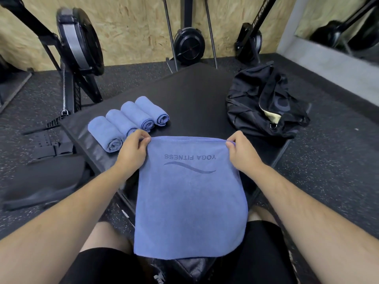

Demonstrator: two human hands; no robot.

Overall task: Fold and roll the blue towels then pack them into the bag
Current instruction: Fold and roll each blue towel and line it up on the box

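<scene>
— Left hand [132, 148], pose?
— Reaching in from the near left on a bare forearm, back of the hand up. Thumb and curled fingers pinching the far left corner of the flat blue towel [188, 201].

— Right hand [243, 152]?
— Mirroring it from the near right, knuckles up, fingers curled, pinching the far right corner of the same cloth. Far edge drawn straight between the two grips.

— Position of that towel?
— Spread in the middle, far edge over the black padded platform [194, 89], near part draped down between two legs in black shorts [106, 267]. Printed "YOGA FITNESS" above a wavy line (upside down from this viewpoint). Lifted off the pad or resting on it at the far edge: impossible to tell.

— Any others?
— Four rolled blue towels [127, 119], side by side in a slanted row on the left of the platform, spiral ends facing near and right. Nearest roll just beside the left hand; end of the second partly hidden behind the knuckles.

— And the bag [264, 105]?
— Black, slumped on the far right of the platform, zip gaping, pale lining showing inside. Beyond the right hand, not touching it.

— Surroundings?
— Speckled dark floor [328, 160], rowing machines [80, 44] standing far off against a chipboard wall [133, 27].
</scene>
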